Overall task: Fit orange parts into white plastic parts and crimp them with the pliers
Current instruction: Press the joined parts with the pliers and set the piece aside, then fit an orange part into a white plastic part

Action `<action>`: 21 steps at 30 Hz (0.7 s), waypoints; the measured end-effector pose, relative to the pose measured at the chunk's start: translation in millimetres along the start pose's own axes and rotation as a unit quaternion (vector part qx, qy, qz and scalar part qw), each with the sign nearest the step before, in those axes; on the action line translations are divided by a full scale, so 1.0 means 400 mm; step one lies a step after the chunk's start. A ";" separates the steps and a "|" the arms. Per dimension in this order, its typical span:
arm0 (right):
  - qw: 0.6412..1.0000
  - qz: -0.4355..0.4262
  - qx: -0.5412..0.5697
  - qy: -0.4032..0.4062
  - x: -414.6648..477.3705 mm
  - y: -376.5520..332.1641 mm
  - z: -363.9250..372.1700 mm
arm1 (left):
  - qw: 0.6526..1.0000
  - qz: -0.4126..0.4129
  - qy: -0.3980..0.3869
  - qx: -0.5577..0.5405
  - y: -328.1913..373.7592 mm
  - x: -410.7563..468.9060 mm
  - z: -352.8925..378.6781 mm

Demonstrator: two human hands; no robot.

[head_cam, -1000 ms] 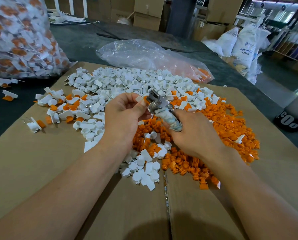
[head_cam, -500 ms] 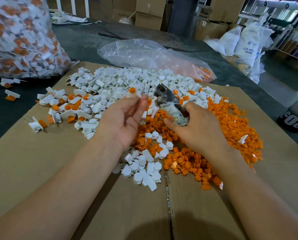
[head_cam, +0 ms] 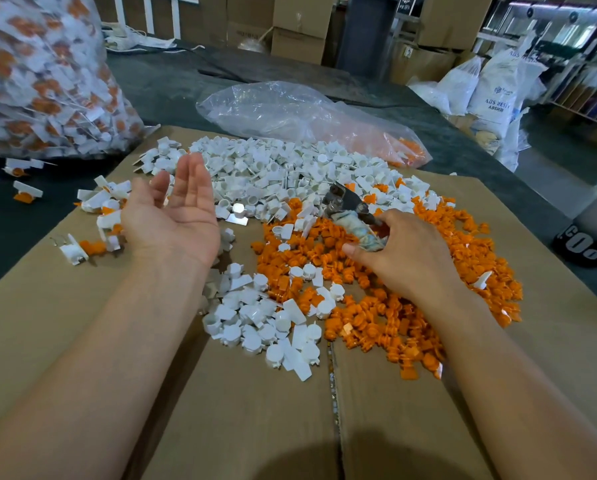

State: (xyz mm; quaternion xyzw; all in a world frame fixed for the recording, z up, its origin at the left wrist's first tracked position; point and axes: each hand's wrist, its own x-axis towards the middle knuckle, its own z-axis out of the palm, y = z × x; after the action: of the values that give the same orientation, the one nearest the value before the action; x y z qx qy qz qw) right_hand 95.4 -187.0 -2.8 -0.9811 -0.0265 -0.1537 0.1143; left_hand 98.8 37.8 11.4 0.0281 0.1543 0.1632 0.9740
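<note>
Housings (head_cam: 272, 174) lie behind and left of inserts (head_cam: 411, 323), on cardboard (head_cam: 238, 410).

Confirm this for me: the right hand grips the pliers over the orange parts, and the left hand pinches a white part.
Not quite. The left hand pinches nothing: the head view shows it open, palm up, fingers straight and empty. The rest stands: the right hand grips the pliers over the orange parts.
</note>
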 end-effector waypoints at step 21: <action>0.996 0.021 -0.029 -0.087 0.013 0.013 -0.002 | 0.229 0.240 -0.122 0.936 -0.025 -0.003 -0.032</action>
State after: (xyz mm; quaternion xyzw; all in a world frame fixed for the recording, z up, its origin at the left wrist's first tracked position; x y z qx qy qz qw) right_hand 100.4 -192.0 -1.7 -0.9940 -0.0109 -0.0655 0.0867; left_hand 96.7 27.8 -1.4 0.9746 0.0622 0.1229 0.1766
